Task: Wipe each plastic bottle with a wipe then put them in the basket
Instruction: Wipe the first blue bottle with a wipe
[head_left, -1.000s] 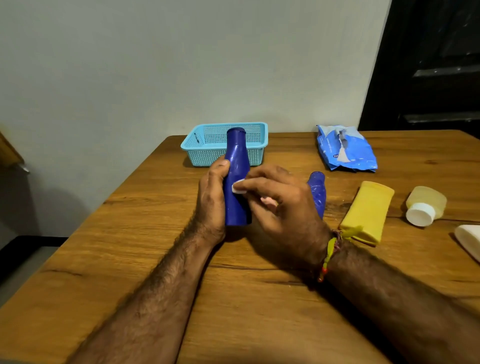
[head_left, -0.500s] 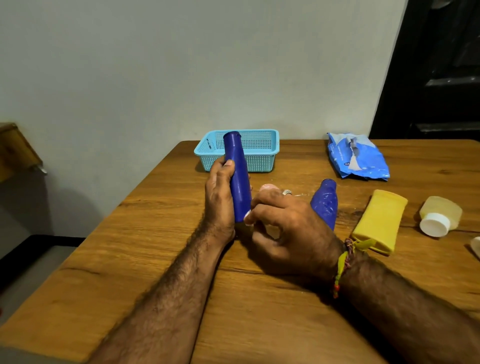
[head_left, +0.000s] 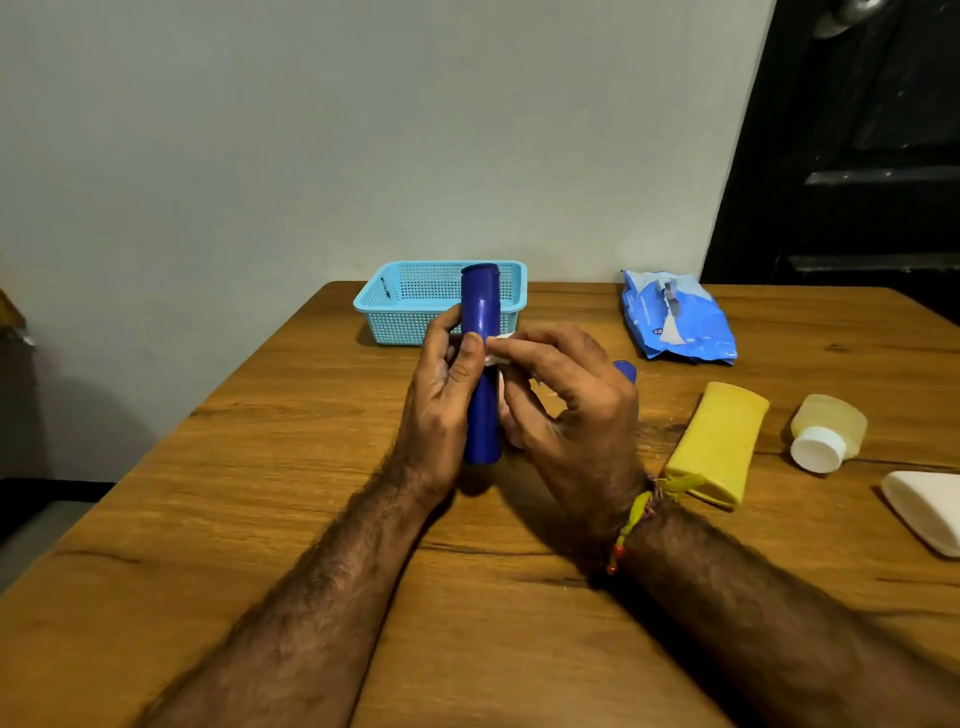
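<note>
Gripping the dark blue bottle (head_left: 482, 364) at centre frame, the left hand (head_left: 441, 405) curls its fingers and thumb round the body and holds it upright, base on or just above the wooden table (head_left: 260, 519). The right hand (head_left: 566, 415) pinches a small white wipe (head_left: 500, 347) against the bottle's right side, about midway up.

The bottle's long axis runs vertically in the picture, cap toward the top, and the light blue mesh basket (head_left: 405, 312) sits directly behind it at upper centre, so the drop-off lies straight up-frame from the grip. The left hand already carries the bottle and seems the natural one to make that reach.

A second blue bottle (head_left: 626, 370) peeks out behind the right hand; a yellow bottle (head_left: 719, 439), a pale bottle with a white cap (head_left: 826, 431) and a white bottle (head_left: 924, 509) lie along the right side, apparently unwiped. Nothing is visible inside the basket.

A blue wipes packet (head_left: 675, 319) lies at upper right; its printing is too small to read. No label shows on the held bottle.
</note>
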